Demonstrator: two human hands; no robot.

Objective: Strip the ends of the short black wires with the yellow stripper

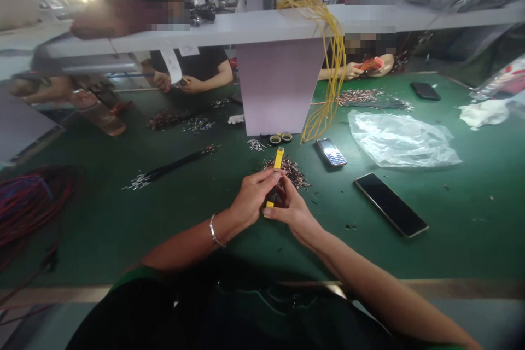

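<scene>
Worktop [197, 229] in green spreads around the two hands, which sit at the clock's centre. A long white shelf [254, 27] crosses its far side, borne at twelve o'clock by a pale upright panel [279, 87]. A clear plastic bag [404, 139] lies crumpled at two o'clock. A tangle of red wires [33, 205] fills nine o'clock, and yellow wires [337, 54] droop from the shelf at one. The left hand [254, 197] and right hand [295, 209] meet in the middle, the fingers of both closed on a yellow tool; whether they grip anything finer cannot be told. Black wires [176, 167] lie bundled between nine and ten, a dark smartphone [391, 205] at three. Just beyond the fingers, towards one, is a pile of clippings [295, 172]. The yellow tool [279, 158] points to twelve; a keypad phone [331, 152] rests at two, and tape rolls [281, 138] at twelve.
</scene>
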